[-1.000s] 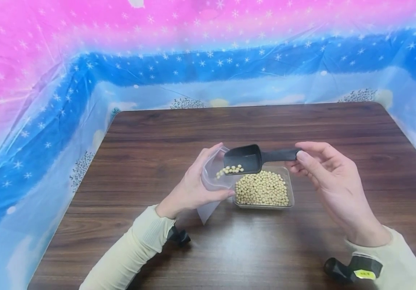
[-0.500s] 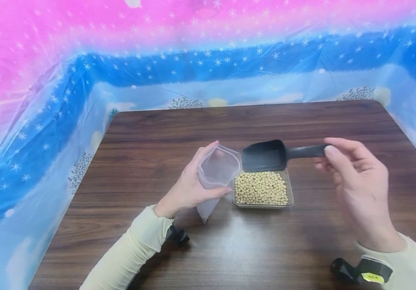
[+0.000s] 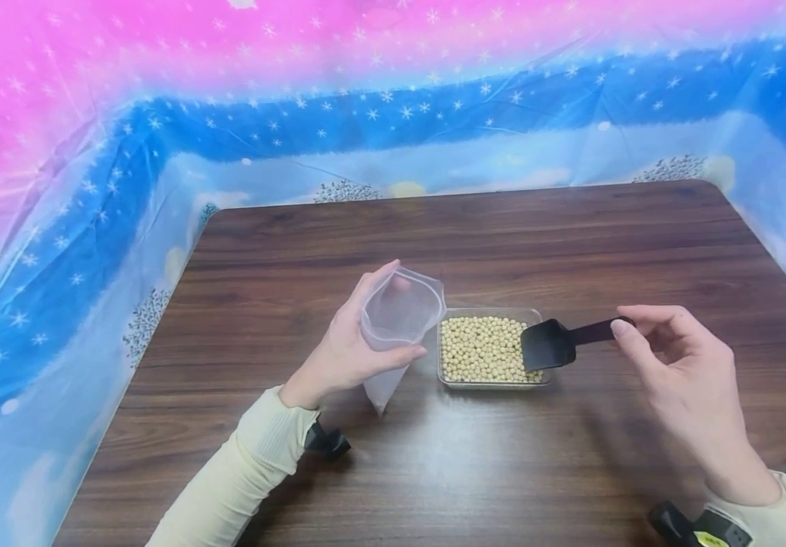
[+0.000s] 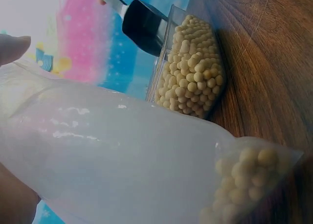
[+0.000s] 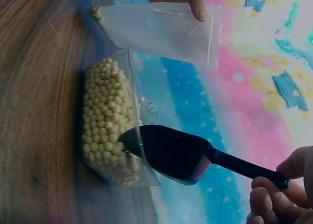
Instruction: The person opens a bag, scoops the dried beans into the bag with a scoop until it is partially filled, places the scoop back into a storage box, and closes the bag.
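Note:
My left hand (image 3: 345, 342) grips a translucent plastic bag (image 4: 132, 145) near its top, keeping the mouth spread wide. Several soybeans (image 4: 247, 175) lie in the bag's bottom corner, close over the table. In my right hand (image 3: 690, 380), thumb and fingers pinch the handle end of a black scoop (image 3: 549, 346). The scoop's front edge dips among the soybeans (image 5: 110, 116) at the right side of a clear rectangular container (image 3: 496, 386), which is well filled. The scoop tilts down to the left, and its tip is hidden in the soybeans in the right wrist view.
A dark wood-grain table (image 3: 475, 471) carries the container. Behind and left of it hangs a pink and blue patterned cloth (image 3: 393, 114). Black wrist devices (image 3: 328, 441) sit at both cuffs.
The scoop, which was tipping soybeans into the bag, has come away from its mouth, swung right and lowered into the container. The left hand and bag have barely shifted.

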Tool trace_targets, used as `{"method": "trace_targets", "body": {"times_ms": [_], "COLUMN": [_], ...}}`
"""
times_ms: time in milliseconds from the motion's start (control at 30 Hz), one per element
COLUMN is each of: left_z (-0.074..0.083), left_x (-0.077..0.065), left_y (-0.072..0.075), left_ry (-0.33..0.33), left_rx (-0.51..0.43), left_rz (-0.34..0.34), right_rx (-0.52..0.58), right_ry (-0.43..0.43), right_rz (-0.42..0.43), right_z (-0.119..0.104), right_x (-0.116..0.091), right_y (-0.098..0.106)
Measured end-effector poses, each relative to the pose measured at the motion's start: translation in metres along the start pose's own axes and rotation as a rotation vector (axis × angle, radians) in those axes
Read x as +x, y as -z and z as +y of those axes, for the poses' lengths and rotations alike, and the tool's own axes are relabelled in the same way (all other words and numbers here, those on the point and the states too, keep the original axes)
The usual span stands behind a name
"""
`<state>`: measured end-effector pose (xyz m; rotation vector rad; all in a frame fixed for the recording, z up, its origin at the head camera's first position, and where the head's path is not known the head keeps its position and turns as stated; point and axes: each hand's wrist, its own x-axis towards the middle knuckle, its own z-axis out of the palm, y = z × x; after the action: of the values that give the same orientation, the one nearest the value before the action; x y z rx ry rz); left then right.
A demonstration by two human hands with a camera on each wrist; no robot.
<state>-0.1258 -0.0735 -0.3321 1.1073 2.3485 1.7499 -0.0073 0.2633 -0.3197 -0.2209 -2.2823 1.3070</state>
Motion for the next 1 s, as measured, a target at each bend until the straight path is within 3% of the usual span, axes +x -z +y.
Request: {"method": "trace_targets", "body": {"times_ms": [233, 467, 733, 1000], "left_z": [0.0, -0.001, -0.001, 0.0], "left_x": [0.0, -0.001, -0.002, -0.004], "left_y": [0.001, 0.001, 0.0, 0.0], "left_ry": [0.006, 0.007, -0.021, -0.015], "left_rx": [-0.005, -0.012, -0.014, -0.007], "left_rz": [0.0, 0.003, 0.005, 0.01], "right_rx": [0.038, 0.405, 0.663, 0.843], "right_ry": [-0.1, -0.269, -0.411, -0.474], "right_rz": [-0.054, -0.164, -0.276, -0.332], "right_z": [0.015, 0.036, 0.055, 0.065], "right_x": [-0.002, -0.003, -0.006, -0.006], "right_y": [-0.004, -0.012, -0.021, -0.023]}}
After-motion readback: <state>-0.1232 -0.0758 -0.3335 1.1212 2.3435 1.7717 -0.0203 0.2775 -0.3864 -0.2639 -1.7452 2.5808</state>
